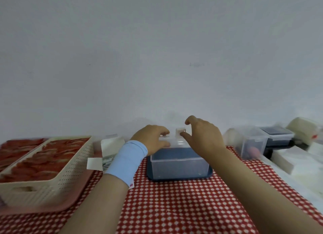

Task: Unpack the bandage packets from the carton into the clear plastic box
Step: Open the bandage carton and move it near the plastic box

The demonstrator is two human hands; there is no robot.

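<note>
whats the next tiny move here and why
Probably pinch the small white piece with the right hand: its thumb and finger stand open beside it, not gripping yet, while the left hand holds the clear plastic box at its far rim.

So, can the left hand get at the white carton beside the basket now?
Probably yes. The left hand holds the clear plastic box's rim, and the white carton lies open left of that wrist. Nothing stands between them; the cream basket is beyond it.
</note>
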